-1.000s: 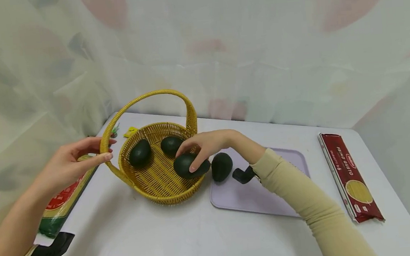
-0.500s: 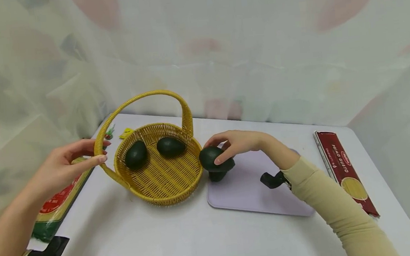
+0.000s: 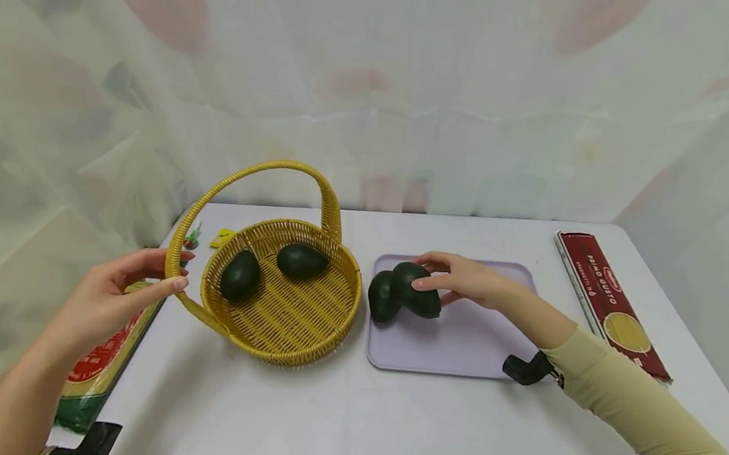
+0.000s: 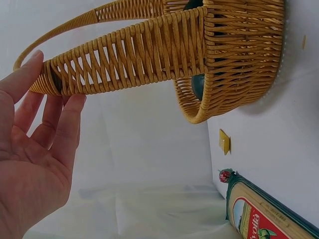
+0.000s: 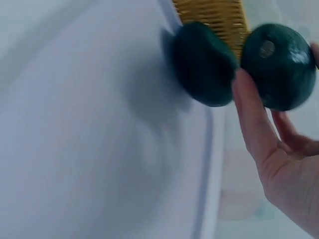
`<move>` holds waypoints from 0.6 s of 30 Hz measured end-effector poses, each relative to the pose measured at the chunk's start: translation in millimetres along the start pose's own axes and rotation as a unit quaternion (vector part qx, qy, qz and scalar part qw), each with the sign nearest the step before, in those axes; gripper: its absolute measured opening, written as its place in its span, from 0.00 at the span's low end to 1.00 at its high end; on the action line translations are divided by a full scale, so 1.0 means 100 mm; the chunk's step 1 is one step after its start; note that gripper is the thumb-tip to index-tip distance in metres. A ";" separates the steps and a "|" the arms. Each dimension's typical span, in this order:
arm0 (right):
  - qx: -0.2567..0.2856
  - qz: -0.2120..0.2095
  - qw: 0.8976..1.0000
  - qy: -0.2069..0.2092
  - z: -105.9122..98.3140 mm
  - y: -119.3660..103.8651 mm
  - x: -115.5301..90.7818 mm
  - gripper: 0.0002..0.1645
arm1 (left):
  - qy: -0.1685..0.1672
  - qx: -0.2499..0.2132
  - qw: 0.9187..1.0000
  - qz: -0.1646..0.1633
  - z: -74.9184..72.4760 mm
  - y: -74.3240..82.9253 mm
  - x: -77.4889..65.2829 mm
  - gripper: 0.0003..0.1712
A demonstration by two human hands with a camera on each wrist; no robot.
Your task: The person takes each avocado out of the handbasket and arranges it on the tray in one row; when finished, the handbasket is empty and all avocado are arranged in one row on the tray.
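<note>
Avocado (image 3: 416,291) gripped in right hand (image 3: 471,282), just shifted from over the basket (image 3: 289,319) to over the tray (image 3: 451,346) beside another avocado (image 3: 381,299), with handle (image 3: 276,164) pinched in left hand (image 3: 116,297), so yeah, seemingly one more out.

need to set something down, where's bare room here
Widest: the white tabletop in front of the yellow round wicker basket and lilac rectangular tray; also the tray's near side. Crowded: the tray's left end, where the right hand grips a dark green oval avocado beside another.
</note>
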State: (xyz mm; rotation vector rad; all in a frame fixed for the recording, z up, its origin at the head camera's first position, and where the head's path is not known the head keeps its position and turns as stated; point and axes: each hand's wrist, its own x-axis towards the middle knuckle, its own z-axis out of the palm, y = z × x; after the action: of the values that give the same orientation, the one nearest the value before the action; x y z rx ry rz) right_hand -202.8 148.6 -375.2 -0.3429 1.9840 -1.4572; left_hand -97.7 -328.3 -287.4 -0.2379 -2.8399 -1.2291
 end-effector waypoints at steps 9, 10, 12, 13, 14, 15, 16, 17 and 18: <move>0.074 0.018 0.994 0.084 0.05 0.39 -0.13 0.41 | 0.001 0.004 1.000 -0.003 0.00 0.00 -0.01 0.16; 0.077 0.019 0.993 0.092 0.05 0.42 -0.13 0.41 | 0.001 0.004 1.000 -0.003 0.00 0.00 -0.01 0.16; 0.079 0.018 0.991 0.108 0.06 0.48 -0.13 0.41 | 0.002 0.006 1.000 -0.003 0.00 0.00 -0.01 0.16; 0.081 0.017 0.990 0.114 0.06 0.51 -0.12 0.42 | 0.002 0.007 1.000 -0.004 0.00 0.00 -0.01 0.16; 0.084 0.018 0.989 0.121 0.06 0.52 -0.12 0.42 | 0.002 0.007 1.000 -0.005 0.00 0.00 -0.01 0.16; 0.087 0.022 0.988 0.129 0.06 0.54 -0.11 0.42 | 0.002 0.008 1.000 -0.005 0.00 0.00 -0.01 0.16; 0.088 0.025 0.986 0.137 0.07 0.55 -0.11 0.42 | 0.003 0.009 1.000 -0.006 0.00 0.00 -0.01 0.16; 0.087 0.029 0.985 0.144 0.08 0.56 -0.10 0.41 | 0.002 0.009 1.000 -0.006 0.00 0.00 -0.01 0.16; 0.087 0.032 0.984 0.149 0.08 0.56 -0.10 0.41 | 0.002 0.009 1.000 -0.007 0.00 0.00 -0.01 0.16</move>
State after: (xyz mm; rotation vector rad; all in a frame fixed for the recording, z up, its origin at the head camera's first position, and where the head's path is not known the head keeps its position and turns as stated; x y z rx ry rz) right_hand -181.4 167.2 -424.9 0.0184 2.0536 -1.7061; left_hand -96.9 -328.3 -287.0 -0.2146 -2.8527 -1.2047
